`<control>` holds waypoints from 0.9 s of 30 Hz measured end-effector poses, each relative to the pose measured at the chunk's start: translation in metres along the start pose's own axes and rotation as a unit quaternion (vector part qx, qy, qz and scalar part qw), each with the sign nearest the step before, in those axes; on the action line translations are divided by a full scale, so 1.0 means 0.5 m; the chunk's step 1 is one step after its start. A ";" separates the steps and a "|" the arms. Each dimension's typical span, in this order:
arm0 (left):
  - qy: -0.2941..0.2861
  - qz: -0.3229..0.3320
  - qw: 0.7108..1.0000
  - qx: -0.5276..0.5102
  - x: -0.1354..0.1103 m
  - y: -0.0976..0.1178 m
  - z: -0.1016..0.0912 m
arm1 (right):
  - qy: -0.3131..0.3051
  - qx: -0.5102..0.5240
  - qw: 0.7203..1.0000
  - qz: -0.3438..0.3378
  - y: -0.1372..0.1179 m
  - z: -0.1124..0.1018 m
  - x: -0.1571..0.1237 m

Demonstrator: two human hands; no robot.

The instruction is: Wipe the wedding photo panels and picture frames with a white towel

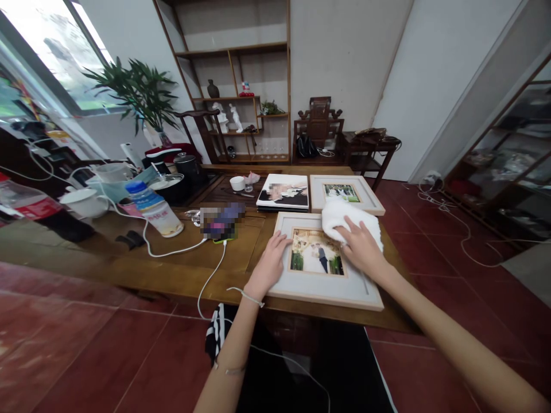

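A picture frame (321,285) with a pale wooden border and wide white mat lies flat near the table's front edge, a photo of a couple in its middle. My left hand (272,259) rests on the frame's left side, fingers stretched out over its surface. Under my right hand (360,245) is a bunched white cloth (340,213), gripped by the fingers and pressed to the frame's upper right corner. Part of the cloth overlaps a second picture frame (370,198) lying just behind. To the left of that one sits a photo album (284,196) with a picture cover.
On the wooden table (232,275), a phone (224,223) has a white cable (206,287) hanging over the front edge. Further left stand a blue-capped bottle (157,212), a cola bottle (43,206), a white teapot (84,201) and a dark pot (170,186). A small white cup (236,183) stands behind.
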State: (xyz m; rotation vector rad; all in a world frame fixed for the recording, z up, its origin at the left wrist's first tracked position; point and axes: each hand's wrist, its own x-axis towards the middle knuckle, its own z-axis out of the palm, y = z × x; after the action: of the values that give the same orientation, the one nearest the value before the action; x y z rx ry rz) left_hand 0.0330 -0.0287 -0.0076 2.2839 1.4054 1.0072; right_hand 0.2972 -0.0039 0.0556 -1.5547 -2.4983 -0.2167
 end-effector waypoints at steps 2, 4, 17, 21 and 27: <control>0.008 -0.001 1.000 -0.007 0.000 0.000 0.001 | -0.004 -0.005 1.000 -0.007 0.009 0.005 0.034; 0.014 -0.001 1.000 -0.013 0.000 0.000 0.001 | -0.020 -0.004 0.999 -0.031 0.005 0.008 0.043; 0.005 0.001 1.000 -0.020 0.000 0.005 -0.004 | -0.170 0.099 0.972 -0.132 -0.135 -0.128 -0.203; -0.014 -0.006 1.000 -0.021 0.001 0.007 -0.010 | -0.111 0.067 0.987 -0.091 -0.106 -0.074 -0.168; -0.009 -0.013 0.999 -0.032 -0.001 0.012 -0.011 | -0.008 0.001 1.000 -0.007 -0.004 0.001 -0.025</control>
State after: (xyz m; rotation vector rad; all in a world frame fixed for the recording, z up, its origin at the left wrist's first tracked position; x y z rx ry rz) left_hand 0.0333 -0.0326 -0.0004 2.2189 1.3728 1.0068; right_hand 0.3008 -0.0157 0.0520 -1.5458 -2.5205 -0.2054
